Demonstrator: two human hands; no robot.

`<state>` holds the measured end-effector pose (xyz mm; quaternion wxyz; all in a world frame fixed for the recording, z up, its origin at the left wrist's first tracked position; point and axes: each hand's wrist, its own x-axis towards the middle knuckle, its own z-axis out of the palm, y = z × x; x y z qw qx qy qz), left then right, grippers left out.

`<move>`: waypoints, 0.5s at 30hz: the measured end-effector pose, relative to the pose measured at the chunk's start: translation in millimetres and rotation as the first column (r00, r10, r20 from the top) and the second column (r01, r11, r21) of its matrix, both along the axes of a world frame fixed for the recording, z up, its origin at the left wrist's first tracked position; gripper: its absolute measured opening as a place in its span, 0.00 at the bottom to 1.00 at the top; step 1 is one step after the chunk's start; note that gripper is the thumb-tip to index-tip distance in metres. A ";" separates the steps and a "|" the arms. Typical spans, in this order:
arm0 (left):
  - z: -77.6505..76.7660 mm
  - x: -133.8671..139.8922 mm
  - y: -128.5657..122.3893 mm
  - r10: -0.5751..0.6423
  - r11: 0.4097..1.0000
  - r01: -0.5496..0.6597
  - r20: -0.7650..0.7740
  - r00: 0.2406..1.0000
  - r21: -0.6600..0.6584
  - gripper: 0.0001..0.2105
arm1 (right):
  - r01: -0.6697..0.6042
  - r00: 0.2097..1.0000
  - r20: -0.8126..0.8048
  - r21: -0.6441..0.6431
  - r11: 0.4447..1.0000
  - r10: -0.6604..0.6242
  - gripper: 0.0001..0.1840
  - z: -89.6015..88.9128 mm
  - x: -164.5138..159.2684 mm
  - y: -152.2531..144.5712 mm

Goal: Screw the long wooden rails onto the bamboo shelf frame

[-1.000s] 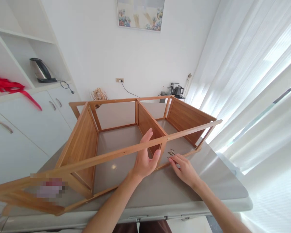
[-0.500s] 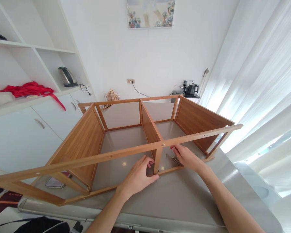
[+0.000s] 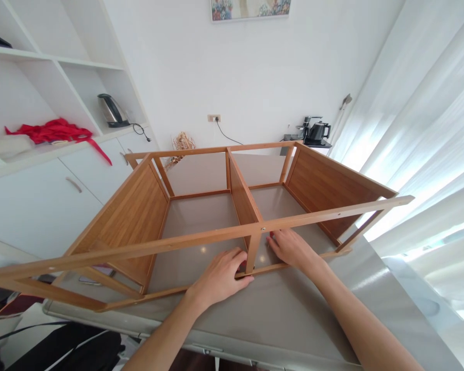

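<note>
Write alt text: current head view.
A person's left hand is curled at the base of a middle post in a wooden frame, the right hand just right of that post. The frame rests on a gray table; a steel kettle stands in white shelving at left.

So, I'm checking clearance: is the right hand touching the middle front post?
Apart. The head view shows tabletop between the right hand and the middle front post.

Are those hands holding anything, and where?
The left hand holds the wooden frame at the foot of its middle post; whether the right hand holds anything cannot be told.
</note>
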<state>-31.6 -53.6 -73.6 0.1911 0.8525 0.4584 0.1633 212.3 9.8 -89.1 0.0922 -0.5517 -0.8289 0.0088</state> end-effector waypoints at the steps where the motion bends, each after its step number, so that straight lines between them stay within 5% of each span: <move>1: 1.9 -1.2 1.2 -0.047 0.999 0.047 -0.008 0.999 0.002 0.12 | -0.014 1.000 -0.005 -0.009 1.000 0.014 0.11 -0.6 0.0 -0.7; 7: 14.8 -4.0 15.3 -0.236 0.969 0.240 -0.080 0.969 0.054 0.13 | -0.076 0.993 -0.101 -0.101 0.992 0.065 0.07 -5.1 -1.2 -0.5; 15: 4.3 0.4 16.0 -0.212 0.964 0.230 -0.133 0.968 0.133 0.11 | -0.088 0.971 -0.232 -0.133 0.987 0.055 0.08 -2.7 -2.3 -3.5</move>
